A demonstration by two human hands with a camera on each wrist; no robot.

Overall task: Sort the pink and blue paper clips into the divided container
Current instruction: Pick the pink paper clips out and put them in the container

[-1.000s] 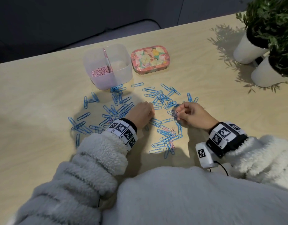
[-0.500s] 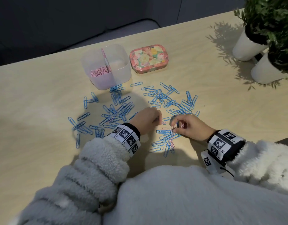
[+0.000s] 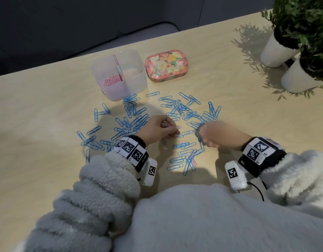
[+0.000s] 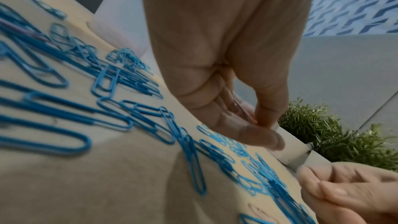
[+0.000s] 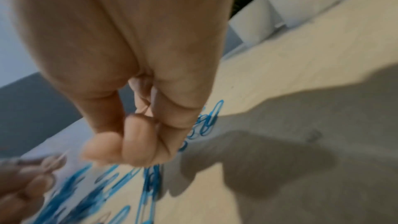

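Many blue paper clips (image 3: 182,110) lie scattered over the wooden table (image 3: 38,106). A few pink ones lie among them, such as the pink clip (image 3: 193,161) near me. The clear divided container (image 3: 135,82) stands at the back, with a heap of pink clips (image 3: 111,81) in its left compartment. My left hand (image 3: 172,129) hovers over the middle of the spread and pinches pink clips (image 4: 241,110) between thumb and fingers. My right hand (image 3: 202,137) is blurred, close beside it. Its fingers (image 5: 135,142) are curled round what looks like a thin pink clip (image 5: 144,106).
A floral tin (image 3: 165,65) sits to the right of the container. Two white plant pots (image 3: 299,75) with green foliage stand at the far right. Both fleece sleeves (image 3: 106,179) lie along the near table edge.
My right hand has drawn back from the far cluster of blue clips toward me and the left hand, and is blurred now. The left hand has stayed nearly in place.
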